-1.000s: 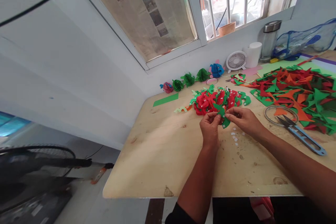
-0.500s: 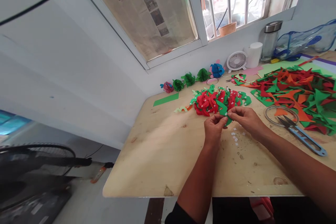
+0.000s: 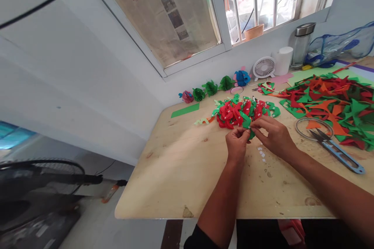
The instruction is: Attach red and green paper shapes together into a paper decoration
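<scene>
Just in front of a pile of red and green paper cutouts (image 3: 230, 114), my left hand (image 3: 236, 144) pinches a curved green paper cutout (image 3: 245, 120) between thumb and fingers. My right hand (image 3: 274, 134) has its thumb and fingertips closed at the right edge of the same cutout. Whether a small white piece sits between the right fingertips is too small to tell. Many cutouts in the pile bear small white squares. Below the hands, several loose white squares (image 3: 261, 153) lie on the wooden table (image 3: 175, 171).
Blue-handled thread snips (image 3: 339, 151) and a clear tape-like ring (image 3: 300, 126) lie to the right. Behind them spreads a heap of paper scraps (image 3: 333, 101). Along the wall stand green paper figures (image 3: 210, 88), a small white fan (image 3: 263, 68) and a glass bottle (image 3: 302, 46).
My right fingertips have moved slightly left, closer to the left ones. The green cutout and my left hand have shifted a little left.
</scene>
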A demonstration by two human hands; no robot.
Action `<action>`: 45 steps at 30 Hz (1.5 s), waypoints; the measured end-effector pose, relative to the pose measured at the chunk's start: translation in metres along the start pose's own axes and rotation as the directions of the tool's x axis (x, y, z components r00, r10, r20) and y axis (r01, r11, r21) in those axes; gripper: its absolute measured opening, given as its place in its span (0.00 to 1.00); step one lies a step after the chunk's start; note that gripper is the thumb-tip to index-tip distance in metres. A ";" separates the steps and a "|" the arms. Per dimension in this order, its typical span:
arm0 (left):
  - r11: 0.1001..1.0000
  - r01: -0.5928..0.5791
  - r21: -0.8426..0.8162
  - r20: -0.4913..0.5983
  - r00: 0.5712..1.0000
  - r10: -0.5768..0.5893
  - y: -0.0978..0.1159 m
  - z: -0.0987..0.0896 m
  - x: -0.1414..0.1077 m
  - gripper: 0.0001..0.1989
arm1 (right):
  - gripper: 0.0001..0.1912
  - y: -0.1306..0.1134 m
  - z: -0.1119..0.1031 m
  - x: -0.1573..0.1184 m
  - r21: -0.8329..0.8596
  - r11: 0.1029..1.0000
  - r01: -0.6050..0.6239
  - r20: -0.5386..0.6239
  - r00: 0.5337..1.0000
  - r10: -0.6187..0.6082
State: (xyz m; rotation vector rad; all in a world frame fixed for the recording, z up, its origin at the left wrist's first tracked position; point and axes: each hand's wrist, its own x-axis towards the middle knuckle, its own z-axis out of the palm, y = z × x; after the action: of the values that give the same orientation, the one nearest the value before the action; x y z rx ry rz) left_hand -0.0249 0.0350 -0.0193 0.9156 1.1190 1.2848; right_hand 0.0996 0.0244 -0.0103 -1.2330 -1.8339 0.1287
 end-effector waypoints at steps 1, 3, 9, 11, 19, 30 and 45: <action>1.000 -0.010 0.009 0.000 1.000 0.010 0.000 0.000 0.000 0.07 | 0.08 0.001 0.000 0.000 -0.045 0.998 0.037 0.005 0.999 -0.037; 0.998 -0.042 0.036 0.006 0.999 0.042 0.000 0.000 0.000 0.06 | 0.09 0.003 0.002 -0.001 -0.122 0.989 0.081 0.005 0.997 -0.081; 0.972 -0.176 0.158 0.046 0.984 0.170 0.000 -0.001 -0.002 0.04 | 0.12 0.007 0.002 -0.001 -0.210 0.967 0.142 0.050 0.990 -0.134; 0.959 -0.215 0.187 0.062 0.976 0.207 0.000 -0.002 -0.003 0.04 | 0.12 0.007 0.002 -0.001 -0.220 0.964 0.147 0.064 0.989 -0.136; 0.917 -0.301 0.260 0.099 0.953 0.285 -0.002 -0.002 -0.007 0.04 | 0.13 0.008 0.000 -0.001 -0.232 0.961 0.148 0.091 0.987 -0.130; 0.935 -0.273 0.224 0.122 0.960 0.251 -0.003 -0.002 -0.006 0.04 | 0.11 0.007 0.000 0.000 -0.289 0.949 0.129 0.089 0.990 -0.108; 1.000 0.017 -0.023 0.082 0.997 -0.015 -0.001 -0.002 0.002 0.10 | 0.06 0.011 -0.004 0.003 0.064 0.945 -0.321 -0.007 0.947 0.322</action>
State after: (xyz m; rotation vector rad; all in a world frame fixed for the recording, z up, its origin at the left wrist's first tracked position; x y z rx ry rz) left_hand -0.0268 0.0367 -0.0207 0.9313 1.0434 1.2346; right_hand 0.1094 0.0310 -0.0115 -1.4767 -1.5896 0.3523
